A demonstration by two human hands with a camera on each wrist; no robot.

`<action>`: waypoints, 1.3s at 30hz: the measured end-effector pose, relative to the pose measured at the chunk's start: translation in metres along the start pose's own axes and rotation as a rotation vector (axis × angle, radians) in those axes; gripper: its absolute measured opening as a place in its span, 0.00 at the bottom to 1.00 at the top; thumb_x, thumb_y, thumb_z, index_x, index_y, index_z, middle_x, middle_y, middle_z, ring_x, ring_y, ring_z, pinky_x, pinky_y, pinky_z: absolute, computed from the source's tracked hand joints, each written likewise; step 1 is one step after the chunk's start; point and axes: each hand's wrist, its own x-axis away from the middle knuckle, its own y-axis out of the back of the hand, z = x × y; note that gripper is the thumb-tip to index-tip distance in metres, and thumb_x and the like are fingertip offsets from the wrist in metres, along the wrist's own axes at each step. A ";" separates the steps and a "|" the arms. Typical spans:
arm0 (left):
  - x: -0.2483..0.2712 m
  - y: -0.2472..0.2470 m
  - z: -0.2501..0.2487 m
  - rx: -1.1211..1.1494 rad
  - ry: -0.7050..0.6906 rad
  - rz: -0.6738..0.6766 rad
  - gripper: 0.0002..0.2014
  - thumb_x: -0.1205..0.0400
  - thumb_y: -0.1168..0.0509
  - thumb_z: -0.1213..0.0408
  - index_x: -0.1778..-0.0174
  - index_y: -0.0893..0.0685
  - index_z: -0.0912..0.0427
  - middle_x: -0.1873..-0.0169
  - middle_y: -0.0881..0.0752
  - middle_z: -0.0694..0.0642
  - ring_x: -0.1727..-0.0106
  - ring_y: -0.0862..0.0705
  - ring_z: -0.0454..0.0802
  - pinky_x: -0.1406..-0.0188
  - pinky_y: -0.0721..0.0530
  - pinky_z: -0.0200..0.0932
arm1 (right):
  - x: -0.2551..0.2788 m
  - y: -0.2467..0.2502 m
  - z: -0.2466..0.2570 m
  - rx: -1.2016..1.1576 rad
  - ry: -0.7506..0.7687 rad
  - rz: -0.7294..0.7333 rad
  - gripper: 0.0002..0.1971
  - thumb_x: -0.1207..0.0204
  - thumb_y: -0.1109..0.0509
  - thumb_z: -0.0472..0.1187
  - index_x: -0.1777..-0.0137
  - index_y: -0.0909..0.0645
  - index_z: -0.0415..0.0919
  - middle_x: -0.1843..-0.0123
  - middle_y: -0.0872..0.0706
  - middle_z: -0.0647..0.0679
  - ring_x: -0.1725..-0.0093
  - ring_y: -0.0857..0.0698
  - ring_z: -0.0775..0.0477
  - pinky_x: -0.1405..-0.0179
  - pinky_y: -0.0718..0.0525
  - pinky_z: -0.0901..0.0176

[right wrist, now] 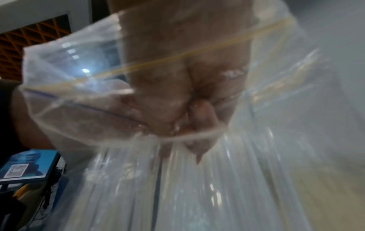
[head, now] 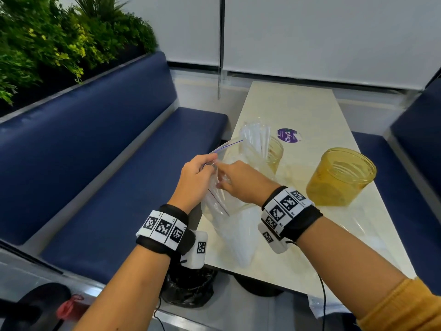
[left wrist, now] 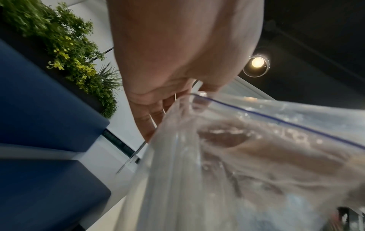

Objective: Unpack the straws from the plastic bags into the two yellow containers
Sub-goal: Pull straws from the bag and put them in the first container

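A clear zip bag [head: 216,212] with a blue seal line is held up over the table's near left corner. My left hand [head: 196,174] pinches its rim [left wrist: 194,95] at the upper edge. Reaching into the bag's mouth, my right hand [head: 232,180] has its fingers [right wrist: 197,118] curled on the tops of clear straws [right wrist: 217,187]. More of these straws [head: 237,244] fill the bag's lower part on the table. The far yellow container [head: 275,152] has clear straws [head: 255,139] standing in it. To the right, the second yellow container [head: 341,177] holds no straws.
The pale table [head: 298,108] runs away from me between blue benches [head: 119,151]. A purple sticker [head: 287,136] lies past the containers. A flat clear plastic bag [head: 353,232] lies at the near right. A black bin bag [head: 188,290] sits under the table's near left corner.
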 end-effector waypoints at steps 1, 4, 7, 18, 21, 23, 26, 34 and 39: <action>0.001 0.001 0.000 0.009 0.005 0.011 0.18 0.15 0.37 0.69 0.29 0.15 0.59 0.35 0.13 0.52 0.31 0.16 0.47 0.25 0.20 0.56 | 0.000 0.002 -0.002 -0.025 -0.005 -0.017 0.14 0.17 0.30 0.47 0.37 0.20 0.41 0.44 0.13 0.39 0.47 0.14 0.38 0.46 0.17 0.48; 0.007 0.006 0.001 0.017 -0.034 0.091 0.30 0.27 0.28 0.53 0.28 0.17 0.57 0.34 0.15 0.52 0.31 0.17 0.45 0.26 0.21 0.48 | -0.001 0.014 -0.005 -0.100 -0.001 -0.100 0.08 0.20 0.27 0.45 0.47 0.16 0.41 0.51 0.13 0.44 0.52 0.16 0.43 0.50 0.19 0.52; 0.013 0.006 -0.001 -0.014 -0.072 0.179 0.35 0.37 0.23 0.40 0.32 0.18 0.44 0.36 0.18 0.47 0.32 0.19 0.39 0.34 0.22 0.36 | -0.003 0.038 0.000 -0.148 0.026 -0.166 0.06 0.20 0.26 0.44 0.49 0.15 0.42 0.60 0.19 0.53 0.56 0.20 0.49 0.55 0.23 0.56; 0.013 -0.022 -0.010 0.009 -0.052 0.006 0.13 0.21 0.23 0.56 0.47 0.16 0.58 0.55 0.09 0.53 0.54 0.10 0.51 0.58 0.12 0.46 | -0.014 0.069 0.032 -0.382 0.130 -0.410 0.15 0.25 0.22 0.53 0.48 0.16 0.42 0.55 0.12 0.50 0.56 0.15 0.51 0.53 0.15 0.55; 0.012 -0.024 -0.011 0.015 -0.089 0.000 0.08 0.16 0.28 0.58 0.46 0.14 0.56 0.56 0.09 0.50 0.54 0.10 0.46 0.63 0.15 0.36 | -0.012 0.053 0.031 -0.571 0.010 -0.470 0.30 0.37 0.19 0.66 0.45 0.20 0.47 0.60 0.18 0.54 0.61 0.18 0.56 0.60 0.21 0.64; 0.011 -0.025 -0.012 -0.015 -0.107 -0.010 0.02 0.15 0.31 0.60 0.48 0.15 0.52 0.57 0.11 0.48 0.54 0.12 0.42 0.62 0.17 0.31 | -0.010 0.041 0.029 -0.530 -0.028 -0.442 0.33 0.44 0.19 0.72 0.53 0.19 0.44 0.64 0.18 0.54 0.65 0.20 0.55 0.65 0.19 0.59; 0.009 -0.024 -0.011 -0.080 -0.185 -0.022 0.06 0.14 0.36 0.65 0.53 0.16 0.51 0.60 0.12 0.52 0.56 0.12 0.44 0.61 0.12 0.41 | -0.009 0.024 0.030 -0.399 0.008 -0.426 0.29 0.36 0.20 0.67 0.68 0.24 0.41 0.69 0.20 0.49 0.68 0.21 0.49 0.67 0.20 0.49; 0.012 -0.022 -0.012 -0.070 -0.039 -0.007 0.12 0.21 0.25 0.69 0.64 0.20 0.52 0.71 0.17 0.47 0.72 0.16 0.36 0.79 0.25 0.25 | -0.018 0.024 0.032 -0.338 0.125 -0.556 0.18 0.22 0.30 0.42 0.71 0.32 0.45 0.77 0.30 0.55 0.77 0.29 0.52 0.74 0.33 0.62; 0.016 -0.022 -0.008 -0.072 -0.032 0.022 0.17 0.31 0.20 0.48 0.55 0.17 0.52 0.56 0.11 0.53 0.56 0.11 0.43 0.59 0.12 0.45 | -0.026 0.052 0.035 -0.382 0.153 -0.619 0.18 0.20 0.32 0.42 0.70 0.32 0.41 0.78 0.30 0.52 0.78 0.30 0.49 0.75 0.35 0.60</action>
